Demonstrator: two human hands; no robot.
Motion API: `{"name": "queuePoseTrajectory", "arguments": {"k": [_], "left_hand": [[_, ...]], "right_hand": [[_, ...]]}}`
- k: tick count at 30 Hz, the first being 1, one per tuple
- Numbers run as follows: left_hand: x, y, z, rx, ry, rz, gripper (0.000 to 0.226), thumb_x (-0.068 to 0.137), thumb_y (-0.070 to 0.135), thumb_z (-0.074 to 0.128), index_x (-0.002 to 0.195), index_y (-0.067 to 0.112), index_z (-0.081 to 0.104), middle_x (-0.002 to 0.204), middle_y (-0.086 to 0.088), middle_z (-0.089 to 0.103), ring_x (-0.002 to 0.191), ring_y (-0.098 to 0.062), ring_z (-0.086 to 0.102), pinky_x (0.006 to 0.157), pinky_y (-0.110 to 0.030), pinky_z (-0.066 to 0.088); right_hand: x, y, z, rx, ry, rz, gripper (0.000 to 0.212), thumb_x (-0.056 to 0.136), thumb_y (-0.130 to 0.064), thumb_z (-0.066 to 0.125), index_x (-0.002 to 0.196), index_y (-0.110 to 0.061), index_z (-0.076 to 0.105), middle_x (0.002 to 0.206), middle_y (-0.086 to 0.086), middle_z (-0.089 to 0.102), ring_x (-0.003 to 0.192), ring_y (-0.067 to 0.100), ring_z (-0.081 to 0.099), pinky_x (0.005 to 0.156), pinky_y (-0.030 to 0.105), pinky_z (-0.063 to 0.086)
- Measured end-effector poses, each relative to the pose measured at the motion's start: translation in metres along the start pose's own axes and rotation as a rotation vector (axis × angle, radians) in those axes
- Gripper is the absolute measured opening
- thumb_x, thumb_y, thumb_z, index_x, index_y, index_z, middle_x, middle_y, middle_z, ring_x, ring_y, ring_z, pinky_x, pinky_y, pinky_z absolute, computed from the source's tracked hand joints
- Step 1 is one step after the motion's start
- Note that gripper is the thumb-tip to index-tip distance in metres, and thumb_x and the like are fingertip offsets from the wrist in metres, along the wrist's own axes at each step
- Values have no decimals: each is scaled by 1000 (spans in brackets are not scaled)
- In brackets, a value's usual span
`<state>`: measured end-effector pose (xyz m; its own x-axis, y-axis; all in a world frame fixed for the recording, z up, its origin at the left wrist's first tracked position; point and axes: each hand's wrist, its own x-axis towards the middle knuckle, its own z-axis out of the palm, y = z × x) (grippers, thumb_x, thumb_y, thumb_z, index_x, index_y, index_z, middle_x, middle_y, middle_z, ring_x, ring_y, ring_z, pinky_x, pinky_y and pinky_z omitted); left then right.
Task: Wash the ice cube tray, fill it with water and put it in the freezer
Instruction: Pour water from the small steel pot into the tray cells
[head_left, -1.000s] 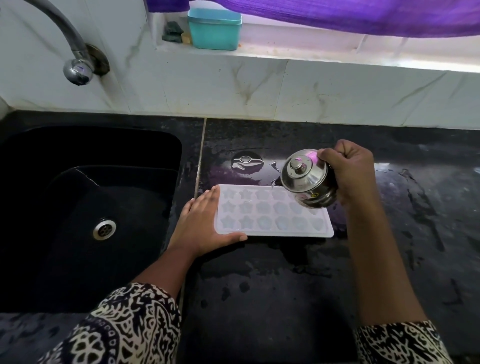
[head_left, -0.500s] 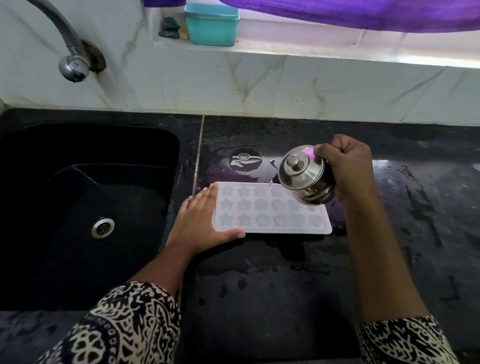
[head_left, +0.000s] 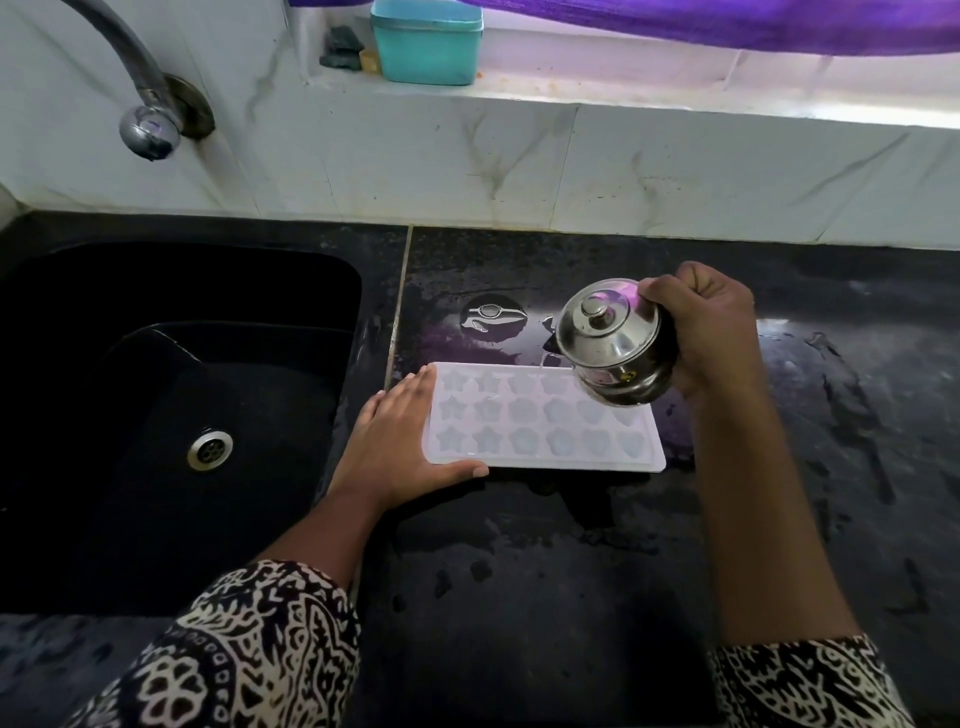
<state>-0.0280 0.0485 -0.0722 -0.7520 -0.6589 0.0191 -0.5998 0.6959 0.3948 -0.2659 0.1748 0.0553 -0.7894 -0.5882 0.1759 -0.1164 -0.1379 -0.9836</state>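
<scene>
At far left the curved faucet (head_left: 148, 119) hangs over the back corner of the black sink (head_left: 291, 291), whose drain (head_left: 210, 449) sits low in the basin. The sink's right rim runs just beside a seam in the dark, wet counter (head_left: 571, 571). Just past that seam the left hand (head_left: 400, 441) lies flat, its fingers (head_left: 410, 387) straight against the left short edge of the ice cube tray (head_left: 540, 431) and the thumb stretched along the tray's near edge. The tray rests flat on the counter, near the sink rim and well short of the back wall, with a round dark disc (head_left: 491, 314) behind it. Above the tray's far right corner the right hand (head_left: 711, 332) grips a lidded steel pot (head_left: 615, 343), fingers curled round its side, tipped so a thin trickle of water (head_left: 543, 358) falls onto the back row. Right of that arm the counter runs on wide. A teal box (head_left: 426, 44) stands on the sill above.
</scene>
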Motion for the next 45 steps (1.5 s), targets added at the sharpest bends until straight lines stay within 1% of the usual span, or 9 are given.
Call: {"name": "queuePoseTrajectory", "arguments": {"k": [4,7,12,17,20,22,26,33,45], "left_hand": [[1,-1,0,12,-9,-4,134,51,100,33,155,21,3,162,5,14,148,-11,12,121,-39,9],[1,0,-1,15,-10,-3,137,48,103,28,155,21,3,163,4,14,148,-11,12,121,-40,9],[1,0,-1,10,-18,-5,137,48,104,26,155,23,1,163,5,10,149,-10,10,120,-37,5],[1,-1,1,34,-21,-6,137,49,104,25,155,22,-1,164,6,8,149,-9,9,120,-35,4],[1,-1,1,28,-19,-7,136,50,104,26,156,22,0,163,6,8,149,-9,9,119,-35,4],[1,-1,0,26,-19,-7,137,49,104,26,156,22,0,163,6,8,149,-9,9,119,-34,4],[1,0,-1,24,-22,-7,135,50,103,28,155,23,-1,163,7,7,149,-8,7,118,-31,0],[1,1,-3,13,-17,-4,135,50,102,30,156,23,0,163,7,9,149,-9,9,117,-31,0],[1,1,-3,18,-16,-2,135,49,103,27,156,23,1,163,6,11,149,-9,10,118,-32,1]], "right_hand": [[4,0,-2,213,42,104,41,76,2,60,46,-19,41,44,-6,42,42,7,38,45,16,36],[6,0,-4,228,31,106,37,71,-2,62,43,-20,45,44,-6,44,42,7,40,45,15,37],[5,2,-5,18,-19,32,31,66,-13,66,51,-19,39,54,6,38,50,14,35,48,22,35],[3,11,-4,-190,-52,-21,37,73,-8,66,50,-23,40,53,0,42,53,14,41,50,22,40],[2,13,-3,-232,-66,-45,38,75,-6,65,53,-21,38,49,-8,42,48,7,42,45,17,41],[1,14,-3,-205,-68,-44,40,75,-4,65,52,-21,36,46,-11,39,44,4,38,43,14,39],[2,16,-6,-54,-28,39,38,77,-3,64,54,-17,36,51,1,38,47,11,35,46,19,36],[-1,16,-14,210,6,146,41,77,0,59,44,-20,46,43,-10,48,42,5,41,45,14,38],[-5,19,-31,-138,63,6,36,76,-9,66,54,-20,39,49,-4,42,47,9,39,45,16,38]]}}
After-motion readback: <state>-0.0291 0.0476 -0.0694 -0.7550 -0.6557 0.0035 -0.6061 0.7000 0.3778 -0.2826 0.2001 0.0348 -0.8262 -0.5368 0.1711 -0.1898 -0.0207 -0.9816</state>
